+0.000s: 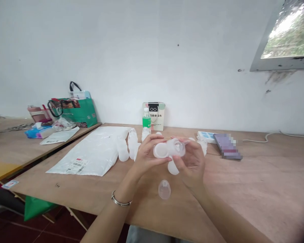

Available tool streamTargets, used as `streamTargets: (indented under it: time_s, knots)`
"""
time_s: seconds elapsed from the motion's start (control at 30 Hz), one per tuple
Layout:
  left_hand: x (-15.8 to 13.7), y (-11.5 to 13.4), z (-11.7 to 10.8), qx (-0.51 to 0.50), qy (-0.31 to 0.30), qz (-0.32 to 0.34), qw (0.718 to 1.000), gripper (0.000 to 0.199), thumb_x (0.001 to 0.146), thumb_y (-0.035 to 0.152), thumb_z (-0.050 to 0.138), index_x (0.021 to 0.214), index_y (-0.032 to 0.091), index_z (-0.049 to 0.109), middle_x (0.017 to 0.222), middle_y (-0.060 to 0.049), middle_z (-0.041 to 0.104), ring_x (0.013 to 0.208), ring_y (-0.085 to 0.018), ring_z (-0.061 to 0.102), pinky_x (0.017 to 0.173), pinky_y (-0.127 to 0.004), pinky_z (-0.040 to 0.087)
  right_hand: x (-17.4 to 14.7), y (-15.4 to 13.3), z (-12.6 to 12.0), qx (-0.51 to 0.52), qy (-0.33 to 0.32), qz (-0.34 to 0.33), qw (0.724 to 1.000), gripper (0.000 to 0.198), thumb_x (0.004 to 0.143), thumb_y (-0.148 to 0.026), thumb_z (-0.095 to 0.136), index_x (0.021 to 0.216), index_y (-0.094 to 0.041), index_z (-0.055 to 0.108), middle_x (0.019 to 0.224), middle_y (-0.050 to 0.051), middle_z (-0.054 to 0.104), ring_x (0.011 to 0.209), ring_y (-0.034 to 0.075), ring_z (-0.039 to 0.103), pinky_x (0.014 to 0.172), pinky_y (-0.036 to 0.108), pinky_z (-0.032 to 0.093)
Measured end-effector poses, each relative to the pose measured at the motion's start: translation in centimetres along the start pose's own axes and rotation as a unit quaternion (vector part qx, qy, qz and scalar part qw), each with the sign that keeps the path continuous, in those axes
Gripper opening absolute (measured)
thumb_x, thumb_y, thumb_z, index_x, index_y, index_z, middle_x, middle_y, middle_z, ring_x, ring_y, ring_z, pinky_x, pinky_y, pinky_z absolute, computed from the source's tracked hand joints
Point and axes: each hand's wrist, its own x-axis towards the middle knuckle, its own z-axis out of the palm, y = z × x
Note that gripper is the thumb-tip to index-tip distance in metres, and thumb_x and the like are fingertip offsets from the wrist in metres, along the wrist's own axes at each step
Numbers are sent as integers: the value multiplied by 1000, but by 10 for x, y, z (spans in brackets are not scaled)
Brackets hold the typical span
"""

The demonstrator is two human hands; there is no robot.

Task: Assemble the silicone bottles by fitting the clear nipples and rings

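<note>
1. Currently left hand [148, 153] is pinching a white cap [160, 150], right hand [190, 162] is gripping a translucent plastic bottle [176, 147], both above the table's [255, 189] mid-front.
2. Bottle's looking light, thin, squashy, slick; prob. best gripping around the body, not squeezing hard.

Chinese characters, partly legible, on glasses-logo box [154, 116], barcode label on plastic bag [91, 153]

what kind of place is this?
Likely a makeshift packing or assembly workroom: bare plywood table, a row of small translucent plastic bottles, and a labelled plastic mailer bag.
</note>
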Motion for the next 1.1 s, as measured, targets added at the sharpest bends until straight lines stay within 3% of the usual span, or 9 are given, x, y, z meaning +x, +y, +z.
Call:
streamTargets:
  time_s: [0.07, 0.2, 0.3, 0.47, 0.63, 0.77, 0.9, 0.97, 1.1]
  knots:
    - [-3, -4, 6, -1, -7, -13, 1000, 38, 73, 36, 75, 106, 21, 62, 111, -9, 60, 104, -25, 59, 91, -41, 48, 6, 7, 2, -10, -30, -17, 999, 31, 82, -26, 66, 109, -29, 51, 111, 7, 61, 109, 26, 59, 95, 49, 47]
    - [-18, -10, 7, -56, -46, -54, 996, 45, 82, 42, 64, 121, 23, 54, 120, -10, 61, 109, -26, 58, 90, -39, 48, 0, 20, -2, -15, -88, -59, 994, 37, 81, -20, 66, 114, -30, 52, 114, 7, 62, 112, 26, 58, 97, 49, 46]
    - [-29, -14, 7, -60, -101, -96, 988, 41, 86, 41, 58, 121, 23, 50, 111, -8, 62, 98, -23, 60, 82, -34, 50, -8, 25, -7, -26, -112, -58, 992, 38, 82, -21, 65, 117, -30, 53, 116, 7, 62, 111, 26, 58, 95, 49, 46]
    - [-29, -15, 9, -95, -105, -169, 975, 35, 78, 34, 66, 105, 22, 47, 95, -2, 59, 83, -17, 58, 70, -27, 48, -17, 36, -9, -21, -109, 47, 993, 33, 85, -32, 61, 117, -27, 54, 117, 7, 62, 111, 24, 58, 96, 46, 46]
    - [-27, -20, 8, -167, -127, -235, 949, 46, 70, 37, 72, 107, 23, 48, 92, -1, 56, 80, -16, 57, 69, -28, 49, -23, 44, -5, 35, -78, 143, 986, 39, 81, -43, 65, 114, -26, 54, 117, 7, 63, 109, 23, 59, 94, 43, 49]
    - [-33, -28, 6, -286, -205, -333, 875, 66, 62, 48, 77, 115, 23, 48, 77, -1, 60, 60, -15, 59, 57, -30, 50, -22, 41, -5, 76, -90, 192, 974, 38, 78, -46, 68, 108, -26, 55, 112, 6, 65, 92, 21, 65, 72, 35, 58]
    - [-34, -26, 6, -382, -256, -347, 817, 49, 59, 57, 75, 84, 19, 56, 61, -2, 58, 52, -17, 57, 52, -32, 49, -22, 34, -7, 142, -148, 266, 942, 41, 80, -47, 65, 114, -29, 50, 128, 8, 57, 54, 12, 64, 37, 27, 52]
    - [-33, -22, 4, -409, -277, -345, 798, 48, 59, 60, 72, 75, 19, 55, 57, -2, 57, 49, -17, 56, 50, -33, 49, -21, 30, -8, 144, -171, 272, 936, 42, 81, -47, 63, 116, -28, 50, 128, 9, 58, 58, 14, 66, 43, 29, 56]
    - [-35, -16, -3, -442, -303, -413, 737, 51, 55, 63, 69, 77, 19, 54, 48, 1, 52, 38, -13, 47, 40, -29, 42, -19, 24, -8, 124, -210, 223, 944, 38, 82, -46, 63, 113, -25, 55, 114, 9, 66, 104, 23, 65, 83, 39, 56]
